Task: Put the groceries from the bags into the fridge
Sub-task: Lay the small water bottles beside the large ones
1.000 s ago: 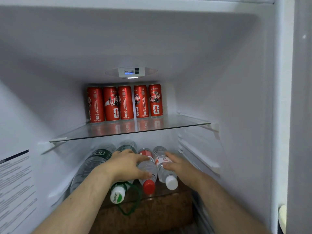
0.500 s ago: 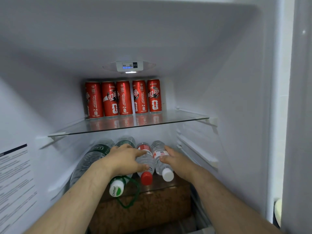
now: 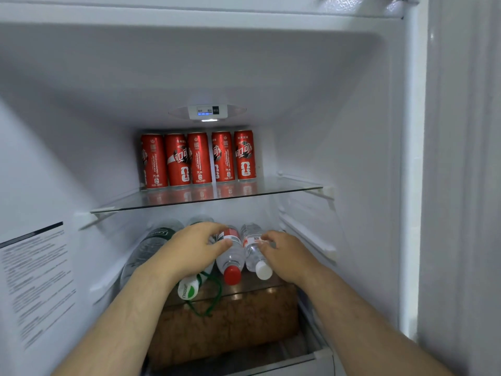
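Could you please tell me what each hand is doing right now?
Left hand: grips the red-capped bottle.
Right hand: grips the white-capped bottle.

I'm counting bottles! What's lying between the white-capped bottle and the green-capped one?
The red-capped bottle lies on its side between the white-capped bottle and the green-capped bottle; the head view shows it.

Person, head view. Left hand (image 3: 195, 248) and right hand (image 3: 287, 256): bare. Left forearm (image 3: 130, 316) and right forearm (image 3: 360, 313): bare to the lower frame edge, with sparse fine hair.
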